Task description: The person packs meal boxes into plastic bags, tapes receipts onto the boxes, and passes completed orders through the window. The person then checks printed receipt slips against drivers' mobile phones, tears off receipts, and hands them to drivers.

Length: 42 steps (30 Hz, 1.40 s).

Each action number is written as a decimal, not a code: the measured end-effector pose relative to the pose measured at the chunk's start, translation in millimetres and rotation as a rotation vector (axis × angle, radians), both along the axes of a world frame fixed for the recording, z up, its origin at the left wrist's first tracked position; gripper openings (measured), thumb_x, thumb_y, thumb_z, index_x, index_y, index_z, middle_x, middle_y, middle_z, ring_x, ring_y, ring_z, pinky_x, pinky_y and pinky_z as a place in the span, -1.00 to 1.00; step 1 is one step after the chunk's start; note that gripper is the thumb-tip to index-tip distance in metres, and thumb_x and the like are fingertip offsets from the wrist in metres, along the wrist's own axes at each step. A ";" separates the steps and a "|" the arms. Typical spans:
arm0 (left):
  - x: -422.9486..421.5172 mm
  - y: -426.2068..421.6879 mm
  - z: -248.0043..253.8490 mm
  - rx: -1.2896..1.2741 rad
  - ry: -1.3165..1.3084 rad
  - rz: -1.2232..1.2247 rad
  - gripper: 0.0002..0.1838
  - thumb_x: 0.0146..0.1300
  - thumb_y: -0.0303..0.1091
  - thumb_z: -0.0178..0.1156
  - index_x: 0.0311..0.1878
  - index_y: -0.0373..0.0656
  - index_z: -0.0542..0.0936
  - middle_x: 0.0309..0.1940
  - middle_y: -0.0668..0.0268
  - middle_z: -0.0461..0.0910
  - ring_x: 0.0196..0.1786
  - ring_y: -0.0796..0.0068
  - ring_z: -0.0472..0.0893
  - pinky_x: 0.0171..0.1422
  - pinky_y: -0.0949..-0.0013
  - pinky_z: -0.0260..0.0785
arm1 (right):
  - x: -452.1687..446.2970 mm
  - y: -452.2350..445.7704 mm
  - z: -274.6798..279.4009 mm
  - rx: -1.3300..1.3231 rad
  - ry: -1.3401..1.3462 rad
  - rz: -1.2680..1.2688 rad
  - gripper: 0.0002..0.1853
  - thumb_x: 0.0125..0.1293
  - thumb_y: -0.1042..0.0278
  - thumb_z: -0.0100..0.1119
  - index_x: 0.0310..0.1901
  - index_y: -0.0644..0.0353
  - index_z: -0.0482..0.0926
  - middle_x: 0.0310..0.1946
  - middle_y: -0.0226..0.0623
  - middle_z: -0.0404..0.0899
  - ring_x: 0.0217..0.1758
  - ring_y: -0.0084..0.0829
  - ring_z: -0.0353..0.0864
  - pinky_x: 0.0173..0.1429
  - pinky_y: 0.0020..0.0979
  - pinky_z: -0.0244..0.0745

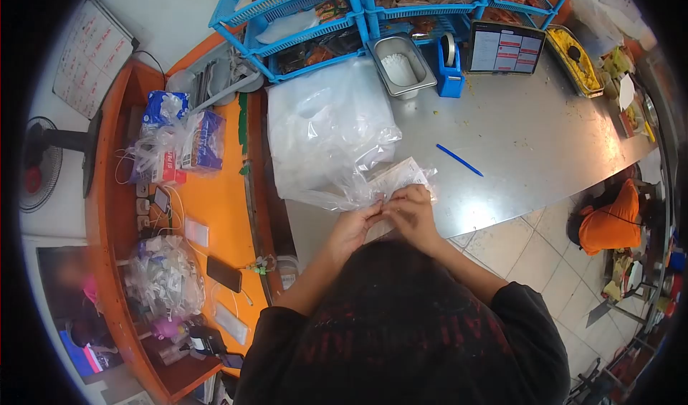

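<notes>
Both hands meet at the near edge of the steel table, fingertips close together. My left hand has its fingers pressed together at the gathered edge of a clear plastic bag. My right hand is pinched beside it, over a stack of printed paper slips that lies in or under thin clear plastic. What exactly the fingertips grip is too small to tell. A large pile of clear plastic bags lies just beyond my left hand. A blue pen rests on the table to the right of the slips.
On the steel table stand a metal container, a blue tape dispenser, a tablet and a tray of yellow food. Blue racks line the back. Left is an orange counter; a person in orange is right.
</notes>
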<state>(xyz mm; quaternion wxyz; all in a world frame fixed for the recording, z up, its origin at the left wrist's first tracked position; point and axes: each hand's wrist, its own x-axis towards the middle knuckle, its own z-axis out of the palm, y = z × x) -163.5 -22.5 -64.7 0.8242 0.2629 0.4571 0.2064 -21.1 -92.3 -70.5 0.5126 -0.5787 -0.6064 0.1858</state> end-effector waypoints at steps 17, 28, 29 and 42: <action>4.2 -9.8 -5.6 0.119 -0.050 0.069 -0.72 0.14 -0.55 0.10 -0.05 -0.27 0.43 -0.13 0.27 0.48 -0.08 0.45 0.50 -0.01 0.39 0.44 | -0.8 1.8 3.6 -0.315 0.115 -0.042 -0.85 0.07 0.32 0.07 -0.57 0.10 0.57 -0.20 -0.25 0.37 -0.03 -0.18 0.21 0.11 -0.22 0.05; -4.0 -29.9 -28.1 0.617 0.312 -0.058 -0.71 0.17 -0.35 0.12 -0.06 -0.28 0.48 -0.18 0.24 0.52 -0.11 0.48 0.47 -0.01 0.41 0.31 | 1.1 5.9 10.8 -0.274 0.149 -0.100 -0.89 0.02 0.51 0.15 -0.37 0.16 0.50 -0.19 -0.24 0.39 -0.01 -0.29 0.23 0.12 -0.35 0.07; -6.2 -31.1 -37.5 0.589 0.358 -0.036 -0.67 0.16 -0.33 0.13 -0.04 -0.28 0.47 -0.14 0.22 0.52 -0.08 0.46 0.47 0.01 0.40 0.31 | 3.0 6.6 12.1 -0.274 0.149 -0.088 -0.89 0.02 0.51 0.15 -0.37 0.16 0.50 -0.19 -0.24 0.39 -0.01 -0.29 0.23 0.12 -0.35 0.07; 13.5 -29.5 -11.4 1.010 0.688 -0.167 -0.71 0.04 -0.32 0.19 -0.22 -0.32 0.49 -0.23 0.12 0.49 -0.10 0.23 0.47 -0.01 0.24 0.31 | 44.1 -5.8 -19.7 -0.362 -0.237 0.225 -0.90 0.10 0.45 -0.04 -0.33 0.22 0.41 -0.44 -0.09 0.41 -0.21 -0.08 0.29 -0.02 -0.08 0.09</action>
